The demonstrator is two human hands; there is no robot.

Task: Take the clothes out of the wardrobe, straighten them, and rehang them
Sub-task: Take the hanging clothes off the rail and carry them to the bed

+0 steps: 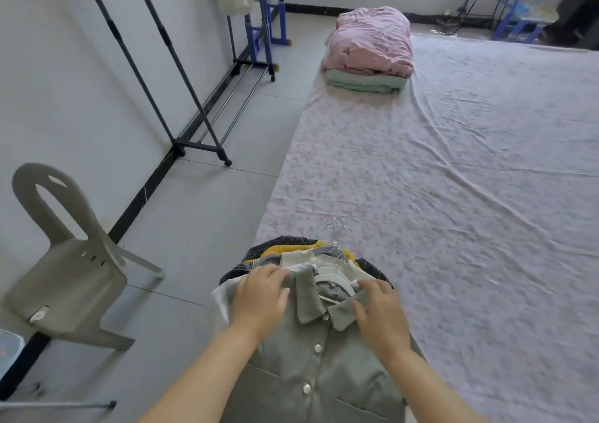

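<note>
Grey shirt (311, 370) lying flat on the near corner of the bed (470, 169), on top of a small stack of other clothes (285, 251). Long axis running straight up and down the view: collar at the far end, pointing toward the middle of the bed, button row coming back toward the camera, hem cut off at the bottom edge. Still on a white hanger (327, 280), with a bunch of metal hooks (337, 228) poking out past the collar, further onto the bed.

Left hand (259, 299) pressed flat on the left shoulder and collar flap, fingers spread and slightly curled, not really clamped on anything. Right hand (379, 312) on the right collar flap, fingertips pinching or pushing the fabric edge, can't tell which for sure.

Around the bed: folded pink quilt (369, 43) on a green one (363, 82) at the far end of the bed, well apart from the shirt. Black clothes rack (181, 98) against the wall, left of the bed across a strip of floor. Grey plastic chair (71, 260) also left of the bed, near the stack. Blue frames (269, 30) beyond the far end of the bed.
</note>
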